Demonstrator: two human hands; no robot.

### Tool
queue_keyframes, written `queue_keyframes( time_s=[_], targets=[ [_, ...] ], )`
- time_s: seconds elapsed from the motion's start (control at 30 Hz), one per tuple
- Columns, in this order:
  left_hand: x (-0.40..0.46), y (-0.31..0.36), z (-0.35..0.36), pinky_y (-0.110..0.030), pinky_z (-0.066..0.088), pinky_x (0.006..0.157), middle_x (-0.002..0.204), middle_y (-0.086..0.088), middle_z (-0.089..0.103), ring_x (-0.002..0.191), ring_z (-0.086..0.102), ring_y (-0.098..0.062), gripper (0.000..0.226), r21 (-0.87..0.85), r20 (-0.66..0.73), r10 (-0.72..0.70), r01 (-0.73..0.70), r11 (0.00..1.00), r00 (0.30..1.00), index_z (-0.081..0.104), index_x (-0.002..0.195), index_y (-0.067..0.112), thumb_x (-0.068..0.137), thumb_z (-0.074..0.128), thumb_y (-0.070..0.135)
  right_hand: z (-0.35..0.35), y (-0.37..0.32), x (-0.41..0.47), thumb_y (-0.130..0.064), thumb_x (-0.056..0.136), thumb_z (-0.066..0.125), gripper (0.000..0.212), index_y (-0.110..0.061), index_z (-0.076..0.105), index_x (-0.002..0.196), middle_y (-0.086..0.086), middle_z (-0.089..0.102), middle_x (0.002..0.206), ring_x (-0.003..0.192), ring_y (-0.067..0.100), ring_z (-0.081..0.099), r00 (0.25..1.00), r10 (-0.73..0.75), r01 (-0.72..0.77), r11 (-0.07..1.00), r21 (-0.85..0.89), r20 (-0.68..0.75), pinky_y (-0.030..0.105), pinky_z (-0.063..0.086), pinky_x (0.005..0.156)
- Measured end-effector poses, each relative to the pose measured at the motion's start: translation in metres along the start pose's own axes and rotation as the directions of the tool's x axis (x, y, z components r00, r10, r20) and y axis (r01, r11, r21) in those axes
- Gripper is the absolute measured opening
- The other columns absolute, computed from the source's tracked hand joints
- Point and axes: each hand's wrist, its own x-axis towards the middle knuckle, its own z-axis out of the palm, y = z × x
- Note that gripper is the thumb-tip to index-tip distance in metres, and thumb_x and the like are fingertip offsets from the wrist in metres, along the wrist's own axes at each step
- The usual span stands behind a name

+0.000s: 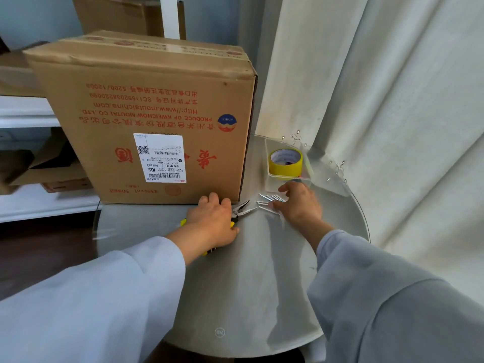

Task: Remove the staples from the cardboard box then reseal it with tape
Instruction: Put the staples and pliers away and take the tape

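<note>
Beside box [146, 113], pliers [242, 209] near staples [269, 201]

- Cardboard box [146, 121] stands at the back left of the round table [248, 284].
- Tape roll [286, 161] sits in a tray [272, 184], right of the box.
- Nails [269, 201] lie before the tray, pliers [239, 213] to their left.

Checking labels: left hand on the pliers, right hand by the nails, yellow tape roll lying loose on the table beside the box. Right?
One thing is off. The yellow tape roll sits inside the clear plastic tray, not loose on the table. The head view shows it. The left hand on the pliers and the right hand by the nails are correct.
</note>
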Motion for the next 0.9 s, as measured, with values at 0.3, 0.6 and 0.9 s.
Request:
queue_keyframes(
  time_s=[0.3, 0.6, 0.9],
  targets=[
    [0.004, 0.013, -0.006, -0.04, 0.043, 0.092, 0.13, -0.009, 0.037, 0.124, 0.037, -0.027, 0.05, 0.006, -0.001, 0.039, -0.039, 0.999, 0.999, 0.04, 0.129, 0.014, 0.092, 0.052, 0.045, -0.015, -0.017, 0.01, -0.028, 0.094, 0.056, 0.041, -0.022, 0.051, 0.134, 0.004, 0.048, 0.137, 0.129, 0.026, 0.038, 0.979, -0.144, 0.125, 0.983, -0.136, -0.144, 0.037, 0.033, 0.103],
    [0.004, 0.011, -0.003, -0.039, 0.042, 0.087, 0.127, -0.009, 0.038, 0.12, 0.038, -0.028, 0.036, -0.025, 0.01, 0.103, -0.103, 0.994, 0.995, 0.042, 0.125, 0.014, 0.095, 0.052, 0.031, -0.029, -0.008, -0.003, -0.002, 0.09, 0.046, 0.05, -0.024, 0.055, 0.134, 0.007, 0.051, 0.135, 0.128, 0.026, 0.04, 0.994, -0.109, 0.105, 0.982, -0.155, -0.017, 0.033, 0.031, 0.103],
    [-0.004, 0.009, -0.004, -0.04, 0.044, 0.09, 0.128, -0.008, 0.041, 0.12, 0.041, -0.028, 0.036, 0.021, 0.045, 0.141, -0.142, 0.99, 0.989, 0.045, 0.125, 0.017, 0.091, 0.055, 0.025, -0.036, -0.01, -0.023, -0.007, 0.092, 0.045, 0.043, -0.032, 0.062, 0.123, 0.008, 0.053, 0.128, 0.12, 0.027, 0.05, 0.999, -0.034, 0.035, 0.995, -0.09, 0.015, 0.033, 0.039, 0.096]
  ],
)
